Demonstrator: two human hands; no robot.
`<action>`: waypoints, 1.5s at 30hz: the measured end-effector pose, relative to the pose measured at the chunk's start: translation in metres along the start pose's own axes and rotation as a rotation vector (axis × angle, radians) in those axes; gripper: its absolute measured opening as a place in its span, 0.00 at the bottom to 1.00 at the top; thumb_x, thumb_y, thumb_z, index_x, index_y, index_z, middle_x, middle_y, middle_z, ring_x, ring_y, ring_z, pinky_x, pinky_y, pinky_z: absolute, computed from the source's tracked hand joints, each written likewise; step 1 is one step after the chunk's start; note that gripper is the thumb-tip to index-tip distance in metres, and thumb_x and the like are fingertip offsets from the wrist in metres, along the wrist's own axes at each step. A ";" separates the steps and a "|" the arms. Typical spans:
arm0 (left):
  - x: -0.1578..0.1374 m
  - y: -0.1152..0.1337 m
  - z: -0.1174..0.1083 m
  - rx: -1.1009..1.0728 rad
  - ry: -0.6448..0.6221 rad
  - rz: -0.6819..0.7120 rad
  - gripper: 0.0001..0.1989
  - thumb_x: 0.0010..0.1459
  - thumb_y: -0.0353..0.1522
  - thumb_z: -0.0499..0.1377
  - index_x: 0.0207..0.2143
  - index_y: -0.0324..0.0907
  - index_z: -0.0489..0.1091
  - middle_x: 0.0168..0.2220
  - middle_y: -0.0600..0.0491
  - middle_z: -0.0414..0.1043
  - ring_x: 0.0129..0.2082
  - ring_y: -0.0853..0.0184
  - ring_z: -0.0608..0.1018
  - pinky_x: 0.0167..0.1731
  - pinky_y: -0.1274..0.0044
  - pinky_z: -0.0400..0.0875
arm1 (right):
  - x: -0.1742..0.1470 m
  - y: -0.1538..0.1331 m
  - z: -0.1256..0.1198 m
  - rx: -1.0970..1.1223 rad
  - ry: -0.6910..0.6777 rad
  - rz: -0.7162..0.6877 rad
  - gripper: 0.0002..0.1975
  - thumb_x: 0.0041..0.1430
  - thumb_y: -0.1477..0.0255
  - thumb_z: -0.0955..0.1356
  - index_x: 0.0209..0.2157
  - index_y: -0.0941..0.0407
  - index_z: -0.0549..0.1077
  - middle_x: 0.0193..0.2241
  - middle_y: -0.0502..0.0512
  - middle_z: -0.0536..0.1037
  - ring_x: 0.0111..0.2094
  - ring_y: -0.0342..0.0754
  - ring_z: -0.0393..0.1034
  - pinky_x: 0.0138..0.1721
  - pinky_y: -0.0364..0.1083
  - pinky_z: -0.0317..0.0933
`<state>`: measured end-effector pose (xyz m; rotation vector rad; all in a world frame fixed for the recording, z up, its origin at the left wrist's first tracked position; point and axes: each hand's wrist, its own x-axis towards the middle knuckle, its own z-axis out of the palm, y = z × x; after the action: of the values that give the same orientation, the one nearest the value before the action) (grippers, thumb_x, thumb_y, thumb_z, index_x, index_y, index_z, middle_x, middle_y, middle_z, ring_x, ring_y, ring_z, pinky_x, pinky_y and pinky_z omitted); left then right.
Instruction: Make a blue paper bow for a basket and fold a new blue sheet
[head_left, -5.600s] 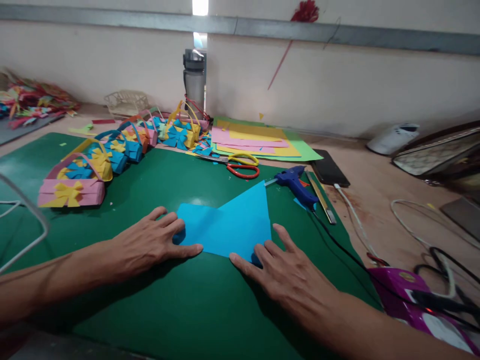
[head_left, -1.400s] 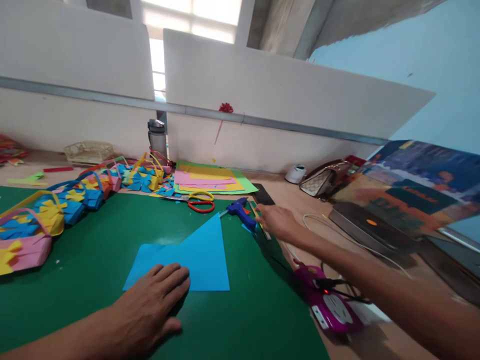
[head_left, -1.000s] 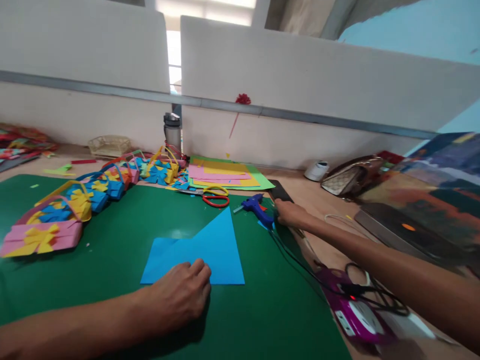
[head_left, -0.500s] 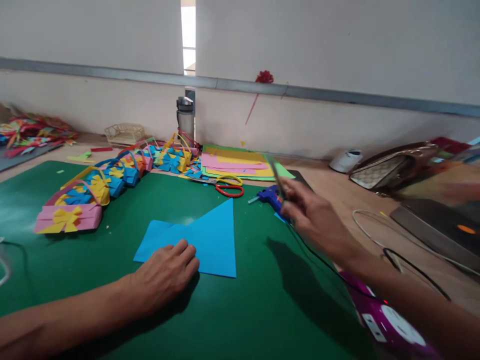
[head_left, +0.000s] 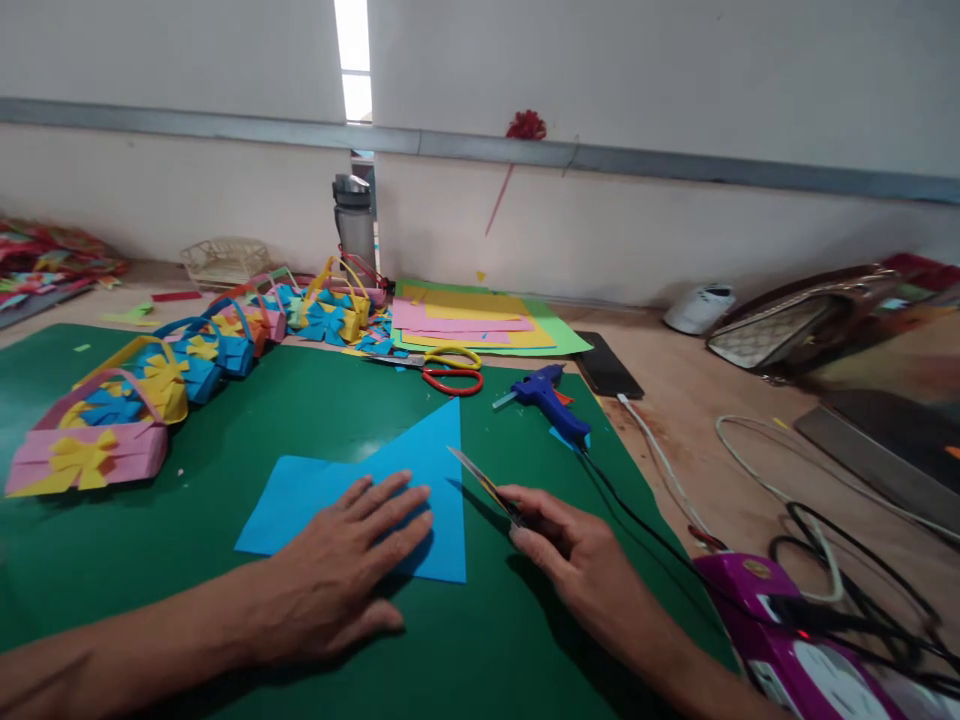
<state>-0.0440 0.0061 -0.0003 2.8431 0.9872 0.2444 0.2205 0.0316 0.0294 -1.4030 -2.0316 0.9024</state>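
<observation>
The paper (head_left: pixel 439 455), a blue piece with one tall pointed corner, lay on the green mat (head_left: pixel 300 395) in front of the person. The left hand (head_left: pixel 356 560) rested palm down across it, fingers spread and grasping nothing, the thumb sticking out past the near edge. The right hand (head_left: pixel 574 540) gripped a knife (head_left: pixel 484 481) between thumb and fingers, just to the right of the paper. The blade slanted up and leftward, its tip over the paper's right edge; whether it touched could not be told. Beyond the paper's point lay the scissors (head_left: pixel 427 364), with one yellow and one red handle, and to their right the blue glue gun (head_left: pixel 551 396). Behind the scissors were stacked coloured sheets (head_left: pixel 480 320), with a dark phone (head_left: pixel 609 366) beside them. Small baskets (head_left: pixel 90 457) with bows stood in a slanting row on the left, running back towards a bottle (head_left: pixel 354 220) near the wall (head_left: pixel 637 230).
</observation>
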 end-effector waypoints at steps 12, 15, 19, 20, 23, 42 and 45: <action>0.014 0.013 -0.021 -0.321 -0.425 0.032 0.36 0.61 0.52 0.44 0.65 0.49 0.36 0.66 0.49 0.28 0.65 0.50 0.36 0.56 0.46 0.31 | -0.010 0.009 0.003 -0.045 0.056 -0.085 0.16 0.59 0.70 0.62 0.48 0.53 0.73 0.44 0.55 0.78 0.45 0.49 0.72 0.47 0.46 0.65; 0.016 0.019 -0.026 -0.279 -0.459 0.013 0.37 0.61 0.50 0.47 0.66 0.45 0.36 0.66 0.46 0.30 0.65 0.47 0.38 0.56 0.45 0.34 | -0.012 0.011 0.004 -0.034 0.068 -0.074 0.17 0.59 0.70 0.62 0.48 0.53 0.72 0.44 0.56 0.77 0.46 0.50 0.72 0.48 0.47 0.65; 0.015 0.020 -0.023 -0.193 -0.368 0.051 0.33 0.62 0.49 0.48 0.64 0.43 0.46 0.65 0.44 0.42 0.64 0.46 0.49 0.56 0.46 0.46 | -0.014 0.014 0.005 -0.019 0.090 -0.056 0.18 0.59 0.69 0.62 0.50 0.54 0.71 0.46 0.56 0.77 0.47 0.50 0.71 0.49 0.48 0.64; 0.016 0.016 -0.022 -0.153 -0.306 0.047 0.29 0.63 0.46 0.48 0.62 0.43 0.51 0.64 0.44 0.49 0.62 0.47 0.54 0.55 0.48 0.51 | -0.014 0.015 0.005 -0.015 0.095 -0.051 0.18 0.59 0.69 0.62 0.50 0.54 0.71 0.46 0.56 0.76 0.47 0.50 0.71 0.48 0.48 0.64; 0.027 -0.012 -0.024 0.061 -0.099 -0.075 0.16 0.65 0.33 0.48 0.54 0.43 0.63 0.53 0.44 0.69 0.50 0.56 0.72 0.49 0.61 0.66 | -0.014 0.016 0.007 0.002 0.101 -0.018 0.19 0.59 0.68 0.62 0.51 0.54 0.70 0.41 0.56 0.78 0.41 0.49 0.73 0.44 0.47 0.67; 0.193 -0.120 -0.028 0.198 -0.068 -0.254 0.15 0.62 0.36 0.56 0.49 0.40 0.65 0.49 0.47 0.67 0.44 0.62 0.73 0.42 0.66 0.71 | -0.018 0.029 0.014 0.093 0.092 0.018 0.23 0.59 0.70 0.60 0.57 0.54 0.63 0.32 0.53 0.73 0.30 0.45 0.70 0.35 0.44 0.66; 0.192 -0.118 -0.031 0.181 -0.050 -0.253 0.15 0.62 0.35 0.56 0.49 0.40 0.65 0.48 0.48 0.67 0.43 0.62 0.74 0.41 0.66 0.71 | -0.018 0.028 0.014 0.101 0.105 0.015 0.23 0.59 0.70 0.60 0.56 0.54 0.64 0.32 0.53 0.73 0.30 0.45 0.70 0.34 0.45 0.66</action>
<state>0.0270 0.2197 0.0314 2.8208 1.4083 0.0603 0.2330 0.0178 -0.0017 -1.3835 -1.8744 0.9058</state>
